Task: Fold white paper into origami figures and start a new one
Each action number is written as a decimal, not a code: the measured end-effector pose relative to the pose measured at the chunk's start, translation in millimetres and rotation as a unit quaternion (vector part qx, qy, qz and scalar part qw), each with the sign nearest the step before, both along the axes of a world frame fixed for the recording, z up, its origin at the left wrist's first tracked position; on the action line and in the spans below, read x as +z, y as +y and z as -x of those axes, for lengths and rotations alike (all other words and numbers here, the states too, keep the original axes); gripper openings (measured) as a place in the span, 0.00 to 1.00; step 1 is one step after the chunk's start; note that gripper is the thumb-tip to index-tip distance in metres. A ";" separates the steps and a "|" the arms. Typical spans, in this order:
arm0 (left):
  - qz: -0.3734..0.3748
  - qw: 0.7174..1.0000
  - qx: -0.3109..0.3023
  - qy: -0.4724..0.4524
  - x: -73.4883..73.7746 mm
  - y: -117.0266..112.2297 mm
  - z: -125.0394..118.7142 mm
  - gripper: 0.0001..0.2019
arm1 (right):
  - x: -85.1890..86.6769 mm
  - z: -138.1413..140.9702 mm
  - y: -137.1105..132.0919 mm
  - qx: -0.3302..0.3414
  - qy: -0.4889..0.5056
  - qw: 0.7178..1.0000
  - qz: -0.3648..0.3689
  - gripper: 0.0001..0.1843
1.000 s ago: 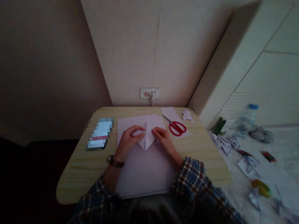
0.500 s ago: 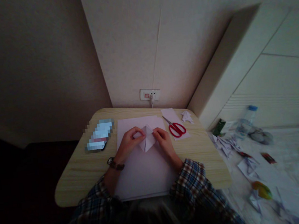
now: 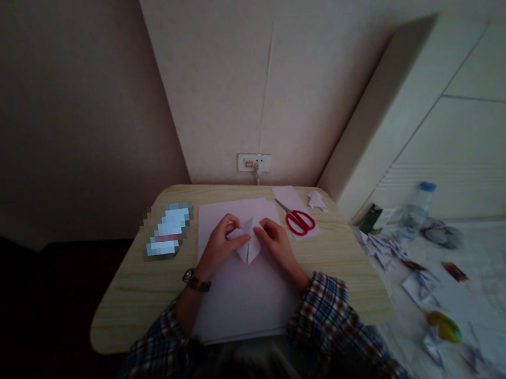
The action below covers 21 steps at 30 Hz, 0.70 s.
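Note:
A small folded piece of white paper [image 3: 250, 248], pointed toward me, lies on a stack of white sheets [image 3: 242, 295] on a light wooden table [image 3: 127, 291]. My left hand [image 3: 220, 244] pinches its upper left part with curled fingers. My right hand [image 3: 275, 242] presses its right side, fingers bent over the fold. Both arms wear plaid sleeves, and a watch sits on my left wrist.
Red-handled scissors [image 3: 299, 219] lie on a paper strip right of the sheets, with a small folded paper shape [image 3: 316, 199] beyond. A blurred-out flat object [image 3: 167, 232] lies at the left. A wall socket [image 3: 254, 162] is behind. Paper scraps, wrappers and a plastic bottle [image 3: 414, 206] litter the white surface at right.
My hands have drawn closer together over the folded paper, which now looks narrower. The view has shifted slightly.

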<state>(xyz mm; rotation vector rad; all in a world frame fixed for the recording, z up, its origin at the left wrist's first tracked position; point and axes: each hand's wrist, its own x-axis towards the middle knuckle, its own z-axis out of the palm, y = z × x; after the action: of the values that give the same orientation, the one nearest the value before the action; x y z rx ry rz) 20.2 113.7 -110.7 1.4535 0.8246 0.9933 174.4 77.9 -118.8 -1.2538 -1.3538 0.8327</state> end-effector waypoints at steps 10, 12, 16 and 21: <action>0.062 0.997 0.043 0.018 -2.5 1.2 -0.8 0.19 | 2.7 1.9 -1.4 0.007 -0.034 0.999 0.001 0.13; 0.069 0.997 0.047 0.003 -1.6 0.9 -0.7 0.20 | 2.4 1.8 -0.5 0.020 -0.032 0.999 0.002 0.11; 0.064 0.997 0.048 0.000 1.8 1.0 0.0 0.20 | 2.6 1.6 0.9 0.020 -0.052 0.998 0.004 0.10; 0.019 0.998 0.048 0.037 7.6 -0.5 0.7 0.12 | 2.1 1.3 0.8 0.016 -0.062 0.998 0.000 0.10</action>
<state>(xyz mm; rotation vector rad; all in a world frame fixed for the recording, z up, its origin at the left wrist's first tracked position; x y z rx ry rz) 19.6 113.2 -103.1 1.4366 0.9710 0.9949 173.1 78.7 -116.8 -1.3038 -1.4765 0.7872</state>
